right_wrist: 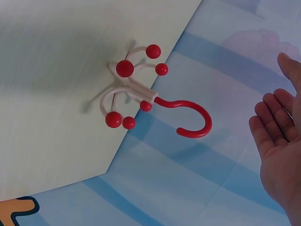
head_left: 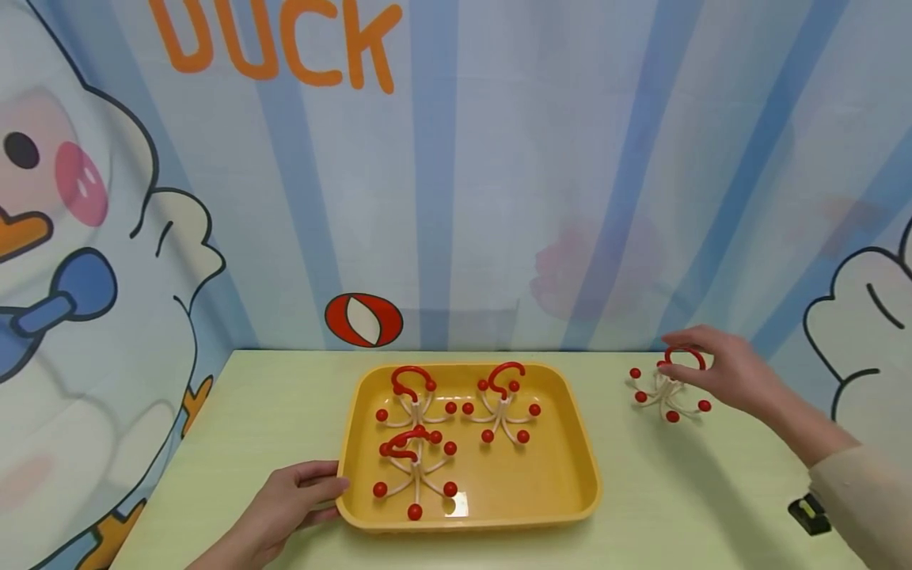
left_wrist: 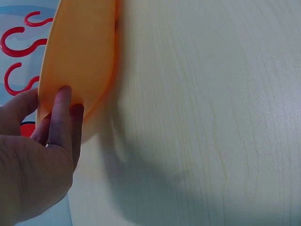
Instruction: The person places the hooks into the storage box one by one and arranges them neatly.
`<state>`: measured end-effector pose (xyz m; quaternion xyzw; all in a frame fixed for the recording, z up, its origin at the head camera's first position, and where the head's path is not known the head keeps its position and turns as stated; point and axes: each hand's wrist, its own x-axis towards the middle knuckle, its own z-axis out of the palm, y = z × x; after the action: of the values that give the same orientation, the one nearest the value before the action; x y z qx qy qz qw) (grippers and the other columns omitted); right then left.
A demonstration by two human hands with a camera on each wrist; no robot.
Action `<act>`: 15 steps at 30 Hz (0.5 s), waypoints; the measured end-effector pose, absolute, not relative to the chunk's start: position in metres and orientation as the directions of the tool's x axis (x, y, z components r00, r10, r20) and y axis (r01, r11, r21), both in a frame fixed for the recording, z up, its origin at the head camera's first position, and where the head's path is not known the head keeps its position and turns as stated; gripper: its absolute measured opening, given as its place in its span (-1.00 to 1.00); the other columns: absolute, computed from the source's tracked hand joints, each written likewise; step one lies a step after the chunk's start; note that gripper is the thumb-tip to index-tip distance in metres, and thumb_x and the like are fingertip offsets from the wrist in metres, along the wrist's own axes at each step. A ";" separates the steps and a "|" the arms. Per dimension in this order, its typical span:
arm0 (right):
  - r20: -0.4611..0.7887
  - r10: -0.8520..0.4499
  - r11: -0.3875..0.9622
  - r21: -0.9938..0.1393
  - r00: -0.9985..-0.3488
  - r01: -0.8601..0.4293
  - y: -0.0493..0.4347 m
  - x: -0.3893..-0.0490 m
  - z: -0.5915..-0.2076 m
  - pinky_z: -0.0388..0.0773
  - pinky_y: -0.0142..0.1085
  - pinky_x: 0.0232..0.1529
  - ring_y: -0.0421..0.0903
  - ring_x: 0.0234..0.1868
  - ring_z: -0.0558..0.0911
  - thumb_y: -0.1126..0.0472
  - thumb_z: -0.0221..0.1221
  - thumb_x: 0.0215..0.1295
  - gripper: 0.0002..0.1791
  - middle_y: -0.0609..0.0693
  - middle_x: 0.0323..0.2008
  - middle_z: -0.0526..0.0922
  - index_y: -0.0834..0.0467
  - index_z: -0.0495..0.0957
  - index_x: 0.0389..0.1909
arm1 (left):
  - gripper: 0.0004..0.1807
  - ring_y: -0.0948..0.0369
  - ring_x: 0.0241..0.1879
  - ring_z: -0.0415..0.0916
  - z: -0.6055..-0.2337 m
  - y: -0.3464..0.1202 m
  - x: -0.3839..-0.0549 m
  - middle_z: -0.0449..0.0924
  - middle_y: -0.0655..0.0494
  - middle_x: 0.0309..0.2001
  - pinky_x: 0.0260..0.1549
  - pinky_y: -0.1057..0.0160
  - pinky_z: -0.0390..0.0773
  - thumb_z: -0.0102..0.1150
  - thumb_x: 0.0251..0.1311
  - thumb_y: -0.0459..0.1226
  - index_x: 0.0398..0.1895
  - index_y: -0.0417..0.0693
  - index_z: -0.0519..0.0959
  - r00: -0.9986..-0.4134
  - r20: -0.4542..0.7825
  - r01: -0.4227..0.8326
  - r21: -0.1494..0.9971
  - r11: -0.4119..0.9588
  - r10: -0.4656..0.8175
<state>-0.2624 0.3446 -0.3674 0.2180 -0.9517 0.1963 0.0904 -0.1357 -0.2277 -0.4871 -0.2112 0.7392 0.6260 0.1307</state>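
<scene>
Three white multi-arm hangers with red ball tips and red hooks are in the yellow tray: a back left hanger, a back right hanger and a front left hanger. My left hand grips the tray's left wall, thumb at the rim and fingers against the outside, as the left wrist view also shows. Right of the tray, a fourth hanger stands on the table, hook up. Around its hook hovers my right hand, fingers loosely bent; the right wrist view shows a gap between hand and hook.
The pale wooden table meets a striped blue and white cloth backdrop at its far edge. A small black object shows beside the right sleeve.
</scene>
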 end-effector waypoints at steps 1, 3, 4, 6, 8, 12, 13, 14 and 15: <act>0.249 -0.370 0.833 -0.338 -0.895 -0.438 0.346 -0.263 -0.367 0.66 0.36 0.04 0.37 0.18 0.62 0.05 0.43 0.42 -0.42 0.35 0.23 0.63 0.30 0.60 0.31 | -0.45 0.06 -0.09 0.77 -0.487 -0.228 -0.136 0.73 -0.18 0.08 -0.12 0.06 0.84 0.41 0.39 -0.35 0.35 -0.45 0.52 -0.876 -0.458 -0.476 0.870 0.127 -0.150; 0.233 -0.354 0.841 -0.345 -0.906 -0.417 0.349 -0.266 -0.367 0.64 0.39 0.07 0.40 0.21 0.61 0.04 0.42 0.44 -0.40 0.37 0.26 0.60 0.31 0.58 0.33 | -0.45 0.06 -0.09 0.77 -0.487 -0.228 -0.136 0.73 -0.19 0.08 -0.12 0.06 0.84 0.41 0.39 -0.34 0.35 -0.45 0.52 -0.876 -0.458 -0.476 0.870 0.128 -0.151; 0.228 -0.347 0.843 -0.349 -0.909 -0.410 0.351 -0.267 -0.367 0.63 0.40 0.08 0.41 0.21 0.61 0.04 0.41 0.44 -0.40 0.38 0.28 0.59 0.31 0.58 0.34 | -0.45 0.06 -0.09 0.77 -0.488 -0.228 -0.136 0.72 -0.19 0.09 -0.12 0.06 0.84 0.41 0.39 -0.35 0.35 -0.45 0.52 -0.876 -0.458 -0.477 0.870 0.127 -0.153; 0.221 -0.338 0.847 -0.352 -0.915 -0.398 0.354 -0.269 -0.367 0.62 0.41 0.10 0.43 0.22 0.60 0.04 0.40 0.45 -0.40 0.39 0.29 0.57 0.32 0.57 0.35 | -0.46 0.05 -0.09 0.77 -0.488 -0.228 -0.137 0.72 -0.20 0.09 -0.12 0.06 0.84 0.41 0.39 -0.35 0.34 -0.44 0.53 -0.875 -0.459 -0.478 0.869 0.127 -0.154; 0.212 -0.331 0.851 -0.355 -0.920 -0.388 0.357 -0.271 -0.368 0.59 0.43 0.13 0.44 0.24 0.58 0.04 0.39 0.46 -0.38 0.40 0.30 0.56 0.33 0.55 0.36 | -0.46 0.05 -0.09 0.77 -0.488 -0.228 -0.137 0.72 -0.20 0.09 -0.13 0.06 0.84 0.41 0.39 -0.35 0.34 -0.44 0.53 -0.874 -0.460 -0.479 0.869 0.126 -0.155; 0.203 -0.321 0.861 -0.344 -0.925 -0.374 0.361 -0.274 -0.369 0.55 0.45 0.14 0.45 0.26 0.56 0.00 0.39 0.46 -0.34 0.42 0.32 0.54 0.35 0.53 0.38 | -0.47 0.05 -0.09 0.77 -0.488 -0.228 -0.137 0.73 -0.19 0.08 -0.13 0.06 0.85 0.40 0.39 -0.35 0.34 -0.44 0.53 -0.874 -0.461 -0.480 0.869 0.123 -0.155; 0.200 -0.319 0.864 -0.339 -0.926 -0.371 0.362 -0.274 -0.370 0.55 0.46 0.14 0.45 0.26 0.56 -0.01 0.39 0.46 -0.33 0.43 0.32 0.53 0.35 0.52 0.39 | -0.47 0.05 -0.09 0.77 -0.488 -0.228 -0.137 0.73 -0.19 0.08 -0.13 0.06 0.85 0.40 0.39 -0.35 0.34 -0.45 0.53 -0.875 -0.460 -0.478 0.870 0.121 -0.154; 0.201 -0.319 0.867 -0.333 -0.926 -0.371 0.362 -0.275 -0.371 0.54 0.46 0.13 0.45 0.26 0.55 -0.02 0.39 0.46 -0.32 0.43 0.31 0.53 0.35 0.52 0.39 | -0.47 0.06 -0.09 0.77 -0.488 -0.228 -0.136 0.73 -0.18 0.07 -0.13 0.06 0.85 0.40 0.39 -0.36 0.33 -0.45 0.53 -0.875 -0.459 -0.478 0.870 0.120 -0.155; 0.203 -0.320 0.869 -0.327 -0.925 -0.372 0.363 -0.276 -0.371 0.54 0.46 0.13 0.45 0.26 0.55 -0.02 0.39 0.46 -0.31 0.43 0.31 0.53 0.36 0.52 0.38 | -0.47 0.06 -0.09 0.77 -0.487 -0.227 -0.136 0.73 -0.18 0.07 -0.13 0.06 0.85 0.41 0.39 -0.36 0.33 -0.45 0.53 -0.875 -0.458 -0.477 0.871 0.119 -0.156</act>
<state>-0.2757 0.3633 -0.3714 0.1796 -0.9640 0.1829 0.0712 -0.1360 -0.2273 -0.4870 -0.2146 0.7371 0.6279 0.1280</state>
